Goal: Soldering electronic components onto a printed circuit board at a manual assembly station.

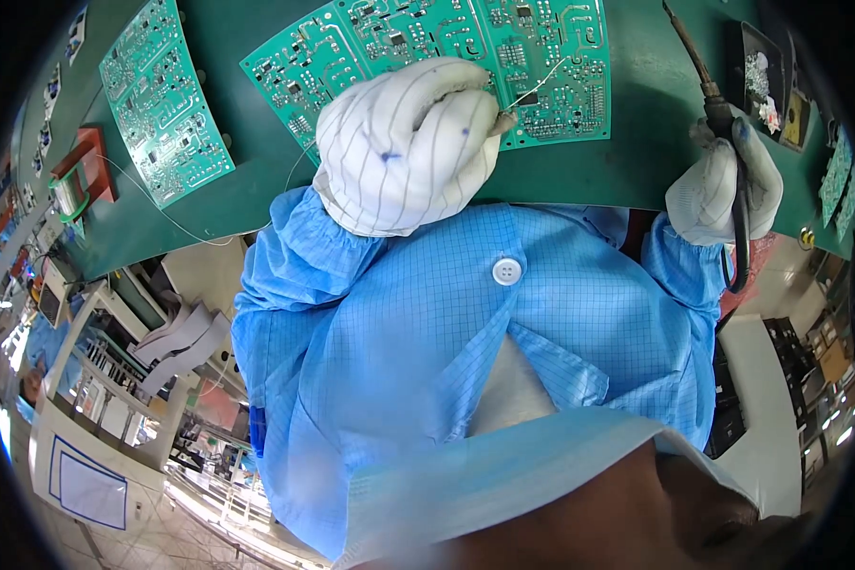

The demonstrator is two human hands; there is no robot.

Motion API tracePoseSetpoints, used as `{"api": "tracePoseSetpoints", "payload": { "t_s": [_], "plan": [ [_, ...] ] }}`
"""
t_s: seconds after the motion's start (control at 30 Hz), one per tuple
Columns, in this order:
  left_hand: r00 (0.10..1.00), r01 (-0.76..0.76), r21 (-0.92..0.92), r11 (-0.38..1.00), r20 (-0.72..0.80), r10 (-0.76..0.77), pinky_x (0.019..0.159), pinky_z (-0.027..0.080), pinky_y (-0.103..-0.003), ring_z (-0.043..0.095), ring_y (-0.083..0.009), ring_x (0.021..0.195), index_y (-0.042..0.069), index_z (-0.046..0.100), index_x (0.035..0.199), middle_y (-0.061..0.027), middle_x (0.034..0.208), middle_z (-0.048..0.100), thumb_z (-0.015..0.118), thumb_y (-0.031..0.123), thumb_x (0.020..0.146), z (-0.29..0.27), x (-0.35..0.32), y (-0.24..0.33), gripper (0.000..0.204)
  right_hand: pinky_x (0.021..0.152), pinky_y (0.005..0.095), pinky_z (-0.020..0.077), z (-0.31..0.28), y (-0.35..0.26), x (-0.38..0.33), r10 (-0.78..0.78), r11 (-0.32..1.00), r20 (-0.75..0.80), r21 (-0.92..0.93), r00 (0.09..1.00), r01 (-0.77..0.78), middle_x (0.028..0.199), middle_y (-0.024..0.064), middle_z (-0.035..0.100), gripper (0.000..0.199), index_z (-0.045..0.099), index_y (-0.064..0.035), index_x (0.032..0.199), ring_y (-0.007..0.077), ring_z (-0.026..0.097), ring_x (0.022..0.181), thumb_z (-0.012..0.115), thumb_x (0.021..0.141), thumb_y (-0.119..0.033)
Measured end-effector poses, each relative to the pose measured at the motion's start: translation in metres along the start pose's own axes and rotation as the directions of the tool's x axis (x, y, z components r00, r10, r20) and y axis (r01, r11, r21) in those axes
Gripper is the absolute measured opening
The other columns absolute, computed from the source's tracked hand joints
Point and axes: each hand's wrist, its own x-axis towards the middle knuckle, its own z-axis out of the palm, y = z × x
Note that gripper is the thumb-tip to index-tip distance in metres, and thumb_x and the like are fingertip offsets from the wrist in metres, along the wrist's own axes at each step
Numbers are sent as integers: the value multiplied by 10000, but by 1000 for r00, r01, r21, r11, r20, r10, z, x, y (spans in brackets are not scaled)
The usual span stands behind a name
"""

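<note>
My left hand (408,147), in a white striped glove, is closed over the near edge of a panel of green circuit boards (565,71). Its fingertips pinch a thin solder wire (541,82), whose free end sticks out to the right above the panel. My right hand (727,185), also gloved, is wrapped round the dark handle of a soldering iron (719,112). The iron points up and away, its tip apart from the boards near the top edge of the view. The glove hides part of the panel's near edge.
Another green circuit board (166,104) lies on the green table (627,176) at left. Nearby, a red stand (95,163) carries a solder spool (66,195), with wire trailing. A black tray (762,71) of white scraps and more boards (838,180) lie at right.
</note>
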Motion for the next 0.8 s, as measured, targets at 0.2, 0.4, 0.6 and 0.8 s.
{"api": "tracePoseSetpoints", "payload": {
  "t_s": [0.2, 0.4, 0.6, 0.8],
  "plan": [
    [994, 6, 88, 996, 107, -15, 607, 502, -324, 614, -194, 727, 136, 628, 850, -15, 941, 626, 765, 173, 673, 2, -6, -2, 226, 715, 326, 557, 2, 0, -1, 26, 1000, -42, 6, 999, -26, 852, 219, 665, 222, 554, 45, 1066, 214, 669, 704, 603, 849, 50],
    [998, 8, 91, 996, 56, -13, 610, 495, -332, 606, -199, 729, 149, 619, 845, -18, 962, 618, 746, 166, 654, 5, -8, -2, 230, 725, 328, 555, 2, 3, 0, -26, 999, 10, 33, 1000, 26, 858, 216, 667, 221, 560, 45, 1075, 210, 667, 718, 594, 857, 49],
    [983, 70, 146, 987, 158, -93, 661, 502, -332, 608, -194, 783, 155, 624, 857, -9, 983, 628, 718, 192, 653, -3, -4, 5, 228, 728, 330, 555, 2, 2, -1, 7, 1000, -9, 26, 1000, -7, 870, 219, 669, 218, 563, 46, 1083, 208, 667, 718, 585, 866, 40],
    [972, 106, 163, 981, 191, -136, 688, 525, -300, 635, -192, 801, 106, 601, 800, -23, 978, 678, 738, 128, 685, -10, -2, 15, 180, 726, 331, 556, 1, 1, -3, 13, 1000, 18, 28, 1000, -13, 883, 228, 669, 223, 562, 44, 1087, 212, 670, 723, 590, 866, 31]
  ]
}}
